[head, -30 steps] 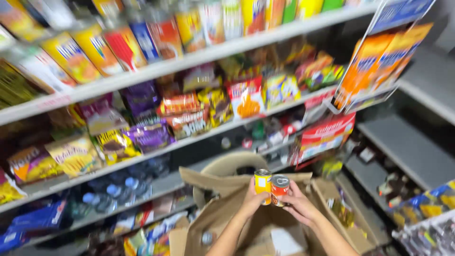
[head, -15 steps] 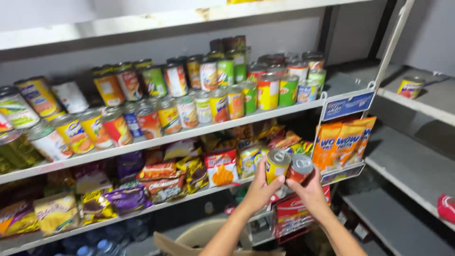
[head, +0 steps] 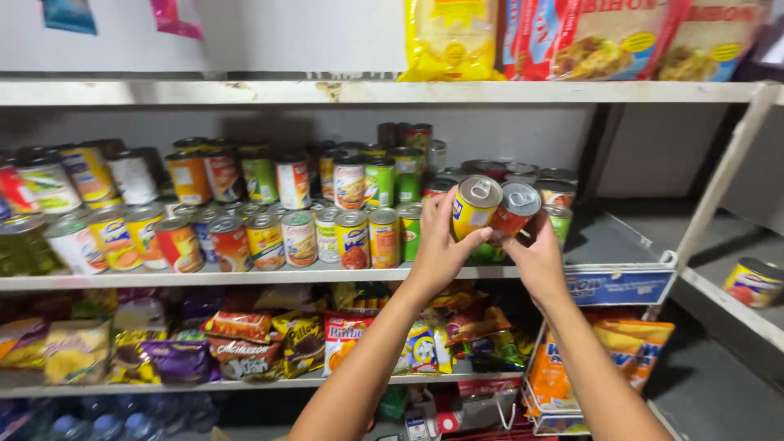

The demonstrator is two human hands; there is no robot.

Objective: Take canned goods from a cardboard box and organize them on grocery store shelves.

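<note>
head cam | faces shelf of cans straight on | close, arm's reach | single view

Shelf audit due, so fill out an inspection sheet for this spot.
Surface: white metal shelf, packed with tins on the left, bare at the right end.
Job's things: yellow can and red can, both held tilted at the shelf front.
Clutter: rows of tins; snack bags on the shelf below; lone can on the side shelf.
Grippers: left hand grips the yellow can; right hand grips the red can.
Cables: nothing seen.
Surroundings: noodle packets on the top shelf.
</note>
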